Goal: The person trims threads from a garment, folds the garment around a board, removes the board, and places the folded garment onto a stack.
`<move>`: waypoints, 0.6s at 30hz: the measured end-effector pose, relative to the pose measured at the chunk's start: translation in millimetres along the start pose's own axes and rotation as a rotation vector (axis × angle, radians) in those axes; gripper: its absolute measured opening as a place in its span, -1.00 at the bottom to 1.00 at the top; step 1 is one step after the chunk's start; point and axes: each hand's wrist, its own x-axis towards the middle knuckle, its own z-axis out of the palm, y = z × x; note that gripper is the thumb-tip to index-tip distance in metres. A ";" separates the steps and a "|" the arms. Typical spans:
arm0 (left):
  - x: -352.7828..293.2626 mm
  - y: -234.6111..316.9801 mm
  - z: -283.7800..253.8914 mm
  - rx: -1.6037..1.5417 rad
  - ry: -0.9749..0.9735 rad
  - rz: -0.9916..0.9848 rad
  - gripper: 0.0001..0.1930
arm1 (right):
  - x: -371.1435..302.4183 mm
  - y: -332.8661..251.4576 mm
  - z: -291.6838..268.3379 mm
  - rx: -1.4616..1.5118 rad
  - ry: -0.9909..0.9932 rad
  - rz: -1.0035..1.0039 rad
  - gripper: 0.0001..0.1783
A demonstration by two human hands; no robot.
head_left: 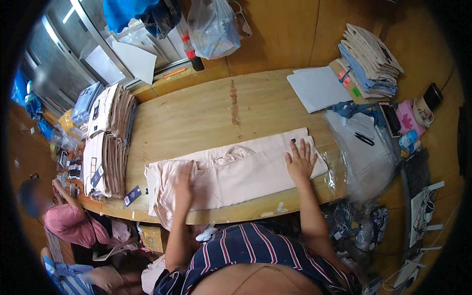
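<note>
While the pale pink garment (236, 169) lies flat near the front edge of the wooden table (196, 113), its long axis runs left to right across the person, rising slightly toward the right. Both hands rest on it, palms down, gripping nothing: the right hand (300, 162) is spread wide near the right end, the left hand (183, 181) flat near the bunched left end. Folded stacks (110, 142) sit well to the left, a clear plastic bag (359, 162) just beside the right end.
</note>
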 end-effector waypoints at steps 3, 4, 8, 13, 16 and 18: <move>-48.3 -88.1 -36.0 0.143 0.349 -0.240 -0.40 | -2.8 -3.0 2.4 0.008 -0.016 -0.017 -0.47; -57.4 -81.4 -49.5 0.274 0.324 -0.348 -0.39 | -2.3 -0.6 3.8 0.003 -0.017 -0.009 -0.47; -103.8 -86.6 -63.0 0.623 0.290 -0.462 -0.55 | -2.9 2.3 3.0 -0.002 -0.025 -0.032 -0.48; -117.8 -74.2 -39.8 0.381 0.343 -0.550 -0.60 | -0.3 4.3 7.1 -0.007 -0.045 -0.054 -0.48; -120.6 -65.3 -31.2 0.475 0.365 -0.561 -0.54 | -1.7 5.9 1.7 -0.005 -0.057 -0.059 -0.46; -121.9 -64.2 -33.7 0.446 0.392 -0.671 -0.53 | -3.3 5.4 1.2 0.001 -0.031 -0.057 -0.46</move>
